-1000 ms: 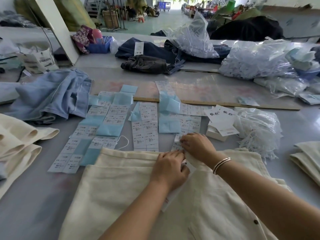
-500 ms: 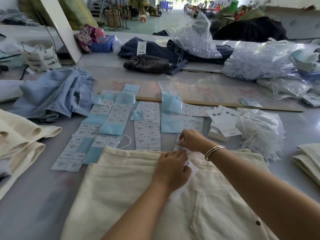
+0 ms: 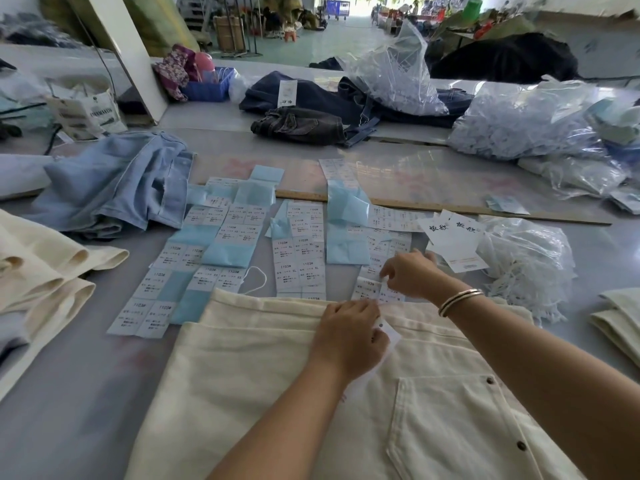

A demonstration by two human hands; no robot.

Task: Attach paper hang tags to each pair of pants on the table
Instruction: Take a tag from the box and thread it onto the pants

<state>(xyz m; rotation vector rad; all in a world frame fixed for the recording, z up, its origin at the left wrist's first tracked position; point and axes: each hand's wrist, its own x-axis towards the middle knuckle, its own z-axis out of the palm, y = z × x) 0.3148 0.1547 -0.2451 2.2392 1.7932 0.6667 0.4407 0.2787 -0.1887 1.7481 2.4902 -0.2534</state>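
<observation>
while left hand (image 3: 348, 336) pinches a half-hidden hang tag (image 3: 389, 336) on cream pants (image 3: 263, 368), right hand (image 3: 410, 273) pinches a sticker (image 3: 369, 285) — print unreadable

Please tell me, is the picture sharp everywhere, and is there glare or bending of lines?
Head view: the hands and sticker sheets are fairly sharp, though the small print is not readable; soft daylight gives only faint shadows; the glossy table shows pale glare; the wide lens stretches the forearms near the bottom edge; the bright doorway in the background is washed out.
</observation>
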